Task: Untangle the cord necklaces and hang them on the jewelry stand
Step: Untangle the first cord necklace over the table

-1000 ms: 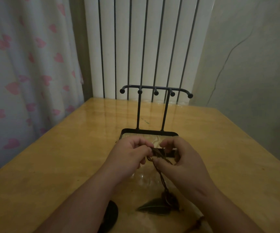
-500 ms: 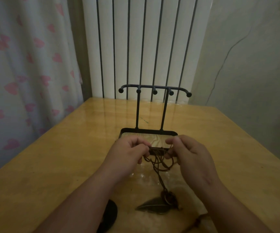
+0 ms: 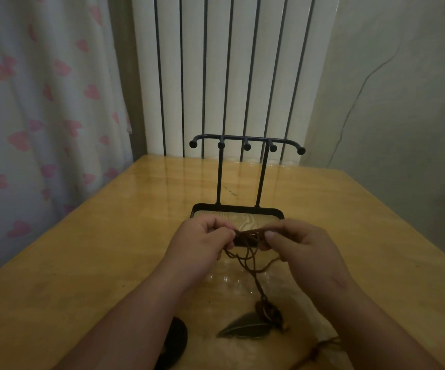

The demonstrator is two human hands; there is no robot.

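Observation:
A black metal jewelry stand (image 3: 246, 142) with several ball-tipped hooks rises from a wood-lined tray base (image 3: 238, 214) at the table's middle; nothing hangs on it. Just in front of the base, my left hand (image 3: 202, 245) and my right hand (image 3: 302, 245) each pinch the brown cord necklace (image 3: 248, 256), holding a short stretch taut between them. Tangled loops droop under my fingers. The cord runs down to a dark leaf-shaped pendant (image 3: 245, 327) lying on the table. A second cord end (image 3: 320, 349) lies by my right forearm.
A dark rounded object (image 3: 174, 343) lies on the wooden table (image 3: 82, 263) beside my left forearm. A white radiator (image 3: 232, 76) stands behind the table, a heart-patterned curtain (image 3: 37, 116) hangs at left, and a plain wall is at right.
My hands have drawn apart from a tight clasp, stretching the cord between them and opening loose loops below. The pendant has stayed on the table.

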